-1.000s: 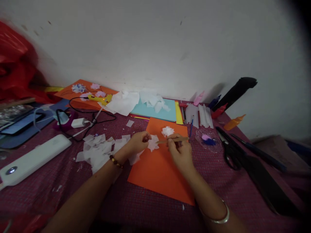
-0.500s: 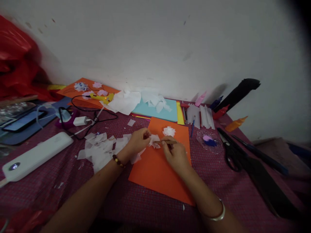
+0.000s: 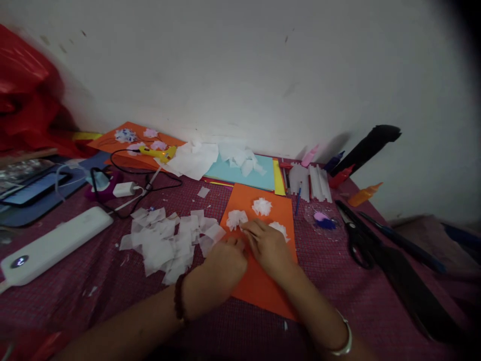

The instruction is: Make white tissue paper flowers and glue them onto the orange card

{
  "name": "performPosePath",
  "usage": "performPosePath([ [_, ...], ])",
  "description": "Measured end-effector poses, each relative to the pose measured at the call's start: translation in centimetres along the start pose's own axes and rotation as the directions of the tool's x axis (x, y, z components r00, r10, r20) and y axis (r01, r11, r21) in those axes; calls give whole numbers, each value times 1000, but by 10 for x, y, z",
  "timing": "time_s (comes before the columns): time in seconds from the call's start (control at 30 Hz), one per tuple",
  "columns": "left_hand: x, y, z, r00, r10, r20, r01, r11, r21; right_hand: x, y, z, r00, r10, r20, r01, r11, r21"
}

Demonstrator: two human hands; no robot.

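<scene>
Three crumpled white tissue-paper flowers lie on an orange sheet of paper: an upper flower, a left flower and a right flower partly covered by my right hand. My right hand has its fingers pressed together, with the tips at the lower edge of the left flower. Just below and to the left, my left hand is curled closed over the sheet's edge. Whatever either hand holds is hidden. Loose tissue squares are spread left of the sheet.
A yellow glue gun and its black cable lie at the back left, near a white power bank. Black scissors, a thin brush and an orange paint tube lie to the right. A wall stands behind.
My left hand has drawn back toward me and curled. My right hand has turned, and the flat brown stick it held no longer shows. The right flower has come into view.
</scene>
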State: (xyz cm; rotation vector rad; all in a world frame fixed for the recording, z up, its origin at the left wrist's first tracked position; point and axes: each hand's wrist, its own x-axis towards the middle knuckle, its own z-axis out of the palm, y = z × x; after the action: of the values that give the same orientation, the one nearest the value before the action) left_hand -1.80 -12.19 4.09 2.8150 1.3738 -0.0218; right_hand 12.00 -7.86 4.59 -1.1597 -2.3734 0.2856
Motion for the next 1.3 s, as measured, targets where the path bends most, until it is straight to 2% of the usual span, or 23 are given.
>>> performPosePath([
  [0.1, -4, -9, -9, 999, 4, 33, -3, 1000, -25, 0, 4, -1, 995, 68, -77, -55, 987, 154],
  [0.23, -11, -44, -25, 999, -7, -48, -9, 943, -332, 2, 11, -7, 958, 214, -193, -125, 912, 391],
  [0.33, -14, -75, -33, 977, -177, -122, 94, 862, -499, 3, 15, -11, 914, 332, -231, -164, 827, 538],
  [0.4, -15, -90, -34, 955, -274, -112, 171, 820, -547, 4, 17, -11, 894, 395, -213, -185, 757, 627],
  [0.47, -15, -98, -33, 946, -314, -80, 224, 812, -538, 4, 18, -10, 883, 431, -184, -201, 703, 682],
  [0.57, -16, -105, -28, 940, -334, -74, 269, 856, -442, 5, 20, -8, 895, 421, -147, -214, 694, 688],
  [0.73, -18, -119, -20, 931, -351, -97, 312, 906, -287, 4, 23, -6, 928, 354, -119, -216, 767, 604],
  [0.9, -16, -117, -24, 924, -355, -141, 296, 898, -326, 5, 26, -8, 924, 354, -147, -252, 850, 462],
  [0.97, -16, -112, -23, 937, -333, -102, 283, 899, -335, 6, 27, -9, 924, 356, -141, -262, 856, 445],
  [1.07, -16, -108, -19, 937, -348, -29, 327, 905, -272, 6, 27, -10, 929, 344, -135, -253, 859, 445],
  [1.17, -17, -107, -16, 930, -367, -36, 347, 903, -253, 4, 26, -10, 934, 329, -142, -238, 866, 439],
  [1.3, -15, -105, -16, 960, -274, -60, 239, 911, -337, 4, 24, -11, 936, 315, -155, -218, 868, 447],
])
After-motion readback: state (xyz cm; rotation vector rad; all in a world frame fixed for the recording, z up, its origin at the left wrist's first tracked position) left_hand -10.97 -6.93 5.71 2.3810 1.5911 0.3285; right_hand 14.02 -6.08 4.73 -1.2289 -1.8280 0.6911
